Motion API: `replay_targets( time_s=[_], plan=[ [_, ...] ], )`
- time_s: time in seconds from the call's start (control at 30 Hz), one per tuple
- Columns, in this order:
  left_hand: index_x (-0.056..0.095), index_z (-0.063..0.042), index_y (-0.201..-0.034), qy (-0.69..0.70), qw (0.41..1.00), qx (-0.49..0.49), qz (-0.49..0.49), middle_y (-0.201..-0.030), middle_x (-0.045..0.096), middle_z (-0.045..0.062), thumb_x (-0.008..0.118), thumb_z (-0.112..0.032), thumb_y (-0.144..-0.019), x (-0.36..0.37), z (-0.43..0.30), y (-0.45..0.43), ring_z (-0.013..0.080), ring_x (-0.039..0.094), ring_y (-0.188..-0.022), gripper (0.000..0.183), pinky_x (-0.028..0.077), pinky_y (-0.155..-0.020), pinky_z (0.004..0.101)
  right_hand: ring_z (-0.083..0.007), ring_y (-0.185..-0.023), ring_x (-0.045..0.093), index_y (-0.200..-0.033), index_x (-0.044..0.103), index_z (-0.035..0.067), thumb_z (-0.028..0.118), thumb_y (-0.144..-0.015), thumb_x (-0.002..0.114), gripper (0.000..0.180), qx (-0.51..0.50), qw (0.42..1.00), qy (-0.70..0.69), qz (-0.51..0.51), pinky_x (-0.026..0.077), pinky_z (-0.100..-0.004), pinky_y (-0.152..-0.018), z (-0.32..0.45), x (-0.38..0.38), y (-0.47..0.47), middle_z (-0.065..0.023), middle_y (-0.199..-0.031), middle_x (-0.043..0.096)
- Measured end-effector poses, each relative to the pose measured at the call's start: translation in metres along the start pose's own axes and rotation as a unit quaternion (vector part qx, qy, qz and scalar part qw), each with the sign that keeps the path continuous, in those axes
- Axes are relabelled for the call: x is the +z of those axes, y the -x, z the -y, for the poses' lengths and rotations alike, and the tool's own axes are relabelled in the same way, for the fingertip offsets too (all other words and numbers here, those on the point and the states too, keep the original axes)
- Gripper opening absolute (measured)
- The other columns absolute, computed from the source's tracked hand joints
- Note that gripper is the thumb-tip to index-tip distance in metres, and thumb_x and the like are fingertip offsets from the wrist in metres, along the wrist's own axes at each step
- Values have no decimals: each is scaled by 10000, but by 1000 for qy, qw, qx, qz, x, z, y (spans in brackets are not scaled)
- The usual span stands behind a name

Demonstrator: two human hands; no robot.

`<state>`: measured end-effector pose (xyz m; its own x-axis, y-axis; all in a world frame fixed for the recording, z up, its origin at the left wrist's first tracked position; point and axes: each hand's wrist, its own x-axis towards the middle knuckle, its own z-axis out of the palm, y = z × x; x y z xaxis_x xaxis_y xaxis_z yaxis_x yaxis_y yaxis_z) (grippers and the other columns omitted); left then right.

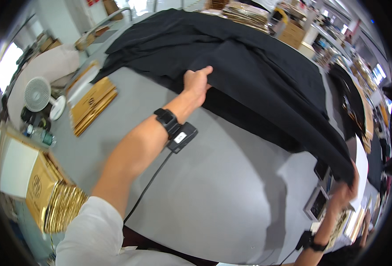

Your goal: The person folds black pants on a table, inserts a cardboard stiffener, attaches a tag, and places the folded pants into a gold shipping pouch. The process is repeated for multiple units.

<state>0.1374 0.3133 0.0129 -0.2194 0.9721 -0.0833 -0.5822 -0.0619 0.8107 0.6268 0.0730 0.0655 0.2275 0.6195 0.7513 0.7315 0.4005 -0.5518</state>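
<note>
A large sheet of black fabric [222,56] lies in folds across the far side of the grey table [216,186]. Near the middle of the view, my left hand [196,84] grips the fabric's near edge and lifts it, leaving a dark hollow underneath. Far to the right, my right hand [345,191] holds the other end of that edge; it is blurred and its fingers are partly hidden. Between both hands the cloth stretches in a long raised fold. Each wrist wears a black strap with a small cabled device [182,137].
Gold packets [93,106] lie on the table's left, beside a white fan [38,94] and a plastic bottle [41,135]. A thick stack of gold packets [63,206] stands lower left. A grey-framed box [317,202] sits near my right hand. Another person's arm [365,226] shows lower right.
</note>
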Motion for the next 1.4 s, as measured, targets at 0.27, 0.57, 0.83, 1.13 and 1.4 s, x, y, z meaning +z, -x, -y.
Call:
replay_targets(
  time_s=[0.27, 0.57, 0.83, 1.13, 1.4],
  plan=[
    [614, 77, -1242, -90, 992, -79, -41, -1203, 700, 143, 638, -136, -1013, -67, -48, -40, 254, 682, -1091, 313, 577, -934, 418, -265, -1163, 648, -1162, 699, -60, -20, -943, 534, 278, -6, 993, 100, -64, 474, -386, -1081, 36, -34, 32, -159, -1208, 708],
    [646, 35, -1144, 79, 966, 216, -119, -1096, 718, 136, 675, -82, -964, -113, -228, -104, 275, 701, -890, 217, 585, -821, 419, -321, -969, 702, -1176, 733, -52, 146, -1043, 637, 257, -28, 983, 172, -64, 562, -451, -879, 108, -43, 106, -168, -1061, 733],
    [656, -12, -1224, -127, 979, 29, -158, -1141, 723, 103, 747, -220, -953, -204, -204, -3, 250, 704, -1005, 353, 572, -867, 414, -333, -1046, 689, -1274, 737, -34, 294, -1053, 637, 408, 295, 886, 175, -311, 534, -453, -907, 40, -172, 74, -223, -1247, 734],
    [719, 86, -1096, -262, 840, 310, -360, -952, 734, 130, 753, -438, -947, -302, -347, 112, 200, 687, -796, 546, 559, -720, 358, -200, -1159, 610, -1333, 649, -26, 145, -1068, 579, 324, 163, 986, -12, 18, 449, -338, -1053, 87, -150, 16, -110, -1270, 666],
    [620, 66, -1115, -80, 882, 350, -304, -1068, 660, 159, 649, -38, -918, -211, -413, -13, 265, 680, -877, 226, 595, -704, 413, -90, -895, 582, -1226, 740, -44, 360, -1029, 722, 450, 143, 986, 39, -73, 478, -253, -835, 18, -66, -166, -28, -1013, 718]
  ],
)
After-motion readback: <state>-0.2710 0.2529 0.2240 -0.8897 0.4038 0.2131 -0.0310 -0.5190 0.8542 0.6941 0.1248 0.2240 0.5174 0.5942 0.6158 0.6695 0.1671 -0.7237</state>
